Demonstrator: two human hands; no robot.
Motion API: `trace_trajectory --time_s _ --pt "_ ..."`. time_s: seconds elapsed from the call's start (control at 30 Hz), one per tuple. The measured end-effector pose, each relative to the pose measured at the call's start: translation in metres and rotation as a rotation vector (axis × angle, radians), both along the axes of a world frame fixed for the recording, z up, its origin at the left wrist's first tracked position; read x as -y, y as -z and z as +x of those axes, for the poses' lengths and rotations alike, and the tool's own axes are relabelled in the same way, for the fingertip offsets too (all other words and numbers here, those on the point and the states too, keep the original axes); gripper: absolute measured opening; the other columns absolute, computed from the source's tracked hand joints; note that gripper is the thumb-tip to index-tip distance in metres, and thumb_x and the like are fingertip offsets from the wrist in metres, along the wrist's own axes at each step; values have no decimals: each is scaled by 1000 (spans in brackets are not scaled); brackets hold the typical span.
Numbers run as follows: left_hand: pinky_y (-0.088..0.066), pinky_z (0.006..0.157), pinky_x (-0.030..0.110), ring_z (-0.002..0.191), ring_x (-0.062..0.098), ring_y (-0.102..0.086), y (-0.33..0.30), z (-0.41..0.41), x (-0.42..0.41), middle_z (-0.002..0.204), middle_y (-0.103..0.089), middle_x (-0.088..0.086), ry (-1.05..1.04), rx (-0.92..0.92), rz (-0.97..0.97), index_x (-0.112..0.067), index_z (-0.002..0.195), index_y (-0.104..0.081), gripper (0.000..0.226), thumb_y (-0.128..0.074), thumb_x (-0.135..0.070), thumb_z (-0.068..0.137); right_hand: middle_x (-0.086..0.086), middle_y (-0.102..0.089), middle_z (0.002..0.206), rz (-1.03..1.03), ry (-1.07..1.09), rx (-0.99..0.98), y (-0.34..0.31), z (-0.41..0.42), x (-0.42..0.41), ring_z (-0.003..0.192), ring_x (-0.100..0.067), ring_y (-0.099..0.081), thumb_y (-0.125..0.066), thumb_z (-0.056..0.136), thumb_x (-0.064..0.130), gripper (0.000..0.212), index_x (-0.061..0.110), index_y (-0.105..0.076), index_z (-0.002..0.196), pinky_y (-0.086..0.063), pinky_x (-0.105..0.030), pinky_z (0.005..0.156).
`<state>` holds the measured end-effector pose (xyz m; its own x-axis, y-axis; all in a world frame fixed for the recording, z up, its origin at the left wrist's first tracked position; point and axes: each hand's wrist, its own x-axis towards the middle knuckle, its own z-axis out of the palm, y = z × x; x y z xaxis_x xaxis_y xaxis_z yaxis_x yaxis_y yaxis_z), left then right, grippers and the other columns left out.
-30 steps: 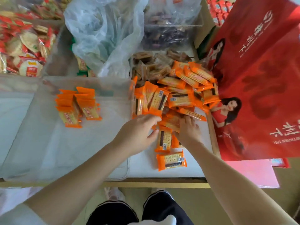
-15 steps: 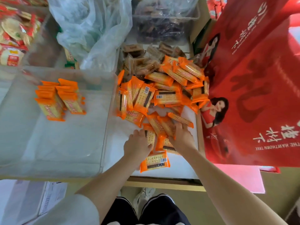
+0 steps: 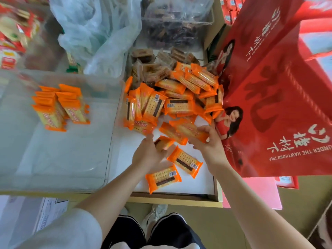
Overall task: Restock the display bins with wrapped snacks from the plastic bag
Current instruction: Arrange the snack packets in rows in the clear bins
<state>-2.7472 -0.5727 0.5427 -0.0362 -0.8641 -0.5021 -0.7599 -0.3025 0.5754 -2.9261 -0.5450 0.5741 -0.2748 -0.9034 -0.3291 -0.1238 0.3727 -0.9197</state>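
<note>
From the head camera, looking down, the left hand point(image 3: 150, 152) lies over the near part of a white-floored display bin point(image 3: 201, 184), its fingers curled round a small orange-wrapped cracker packet point(image 3: 164, 143) that peeks out from under the fingertips. The right hand point(image 3: 209, 143) sits just beside it toward the red carton, thumb and fingers pinching a few long orange cracker packets point(image 3: 181, 132) held crosswise above the bin floor. Two loose orange packets lie flat on the white floor near the left wrist, one point(image 3: 185, 161) angled between the two hands and the other point(image 3: 163, 177) closer to the bin's front edge. Farther back, a heaped pile of orange-wrapped cracker packets point(image 3: 172, 97) fills the middle of the same bin, with brown-wrapped snack bars point(image 3: 154, 69) behind it. To the left stands a clear plastic bin point(image 3: 59, 159) holding two short upright rows of orange packets point(image 3: 60, 106) near its far left side. Behind that bin slumps a crumpled translucent plastic bag point(image 3: 97, 29), and next to it a clear tub of dark wrapped sweets point(image 3: 172, 26). A large red printed carton point(image 3: 280, 90) leans along the right side of the white-floored bin, touching the pile. Red-and-white snack packs point(image 3: 12, 36) appear blurred at the far left.
</note>
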Motion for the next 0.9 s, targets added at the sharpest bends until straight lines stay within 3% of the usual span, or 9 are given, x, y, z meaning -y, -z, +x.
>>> trace_trajectory --time_s 0.1,0.17,0.23,0.3,0.37,0.43,0.57,0.67,0.9 --pt "-49 67 33 85 22 -65 -42 12 -1 96 -63 5 -192 -362 197 -13 119 -48 39 -51 -38 89 -12 -58 116 -48 92 116 -21 13 10 101 -30 -62 -77 65 43 30 34 -62 89 -54 -46 87" --pt "-54 61 32 74 25 -67 -67 25 0 95 -66 14 -391 -798 405 -7 117 -52 32 -40 -26 94 -12 -63 110 -63 116 199 -37 24 20 101 -29 -63 -73 68 48 30 27 -63 87 -52 -46 90" --pt "-54 56 30 72 30 -68 -86 45 0 100 -67 21 -496 -1116 497 -2 122 -53 41 -33 -24 93 -10 -63 92 -111 129 338 -52 37 32 84 -21 -65 -65 85 34 16 19 -60 82 -55 -35 77" --pt "-54 56 29 68 29 -68 -97 66 0 96 -69 20 -500 -1205 452 -5 118 -58 46 -31 -33 95 -4 -54 82 -157 91 392 -67 54 44 62 -9 -61 -57 92 13 14 15 -54 79 -52 -24 56" --pt "-54 55 26 67 24 -69 -107 87 1 90 -71 15 -484 -1158 338 -11 108 -64 42 -34 -38 95 -2 -50 81 -176 14 333 -75 76 54 58 -8 -58 -57 91 4 12 14 -54 85 -53 -30 51" --pt "-54 56 25 71 20 -69 -112 110 2 90 -72 11 -436 -1064 202 -12 108 -62 30 -42 -30 95 -1 -54 88 -202 -56 202 -77 100 63 72 -14 -58 -60 88 4 17 17 -55 98 -54 -38 61" --pt "-51 70 19 77 7 -64 -108 171 3 86 -68 -1 -318 -801 -94 -17 96 -65 11 -57 -11 90 9 -54 99 -271 -166 51 -78 152 81 82 3 -57 -68 82 2 46 18 -46 118 -49 -13 63" --pt "-48 80 26 83 11 -60 -92 222 10 90 -66 0 -224 -563 -161 -21 94 -66 22 -73 -15 74 3 -64 93 -275 -217 -46 -74 188 96 85 -13 -62 -69 78 1 45 21 -48 113 -52 -29 76" --pt "-42 69 16 78 1 -58 -46 285 56 88 -65 -8 -186 -362 -209 -27 92 -61 20 -70 -17 77 -5 -68 97 -277 -532 -613 -54 265 124 94 -21 -59 -68 77 8 30 11 -67 107 -38 -24 78"
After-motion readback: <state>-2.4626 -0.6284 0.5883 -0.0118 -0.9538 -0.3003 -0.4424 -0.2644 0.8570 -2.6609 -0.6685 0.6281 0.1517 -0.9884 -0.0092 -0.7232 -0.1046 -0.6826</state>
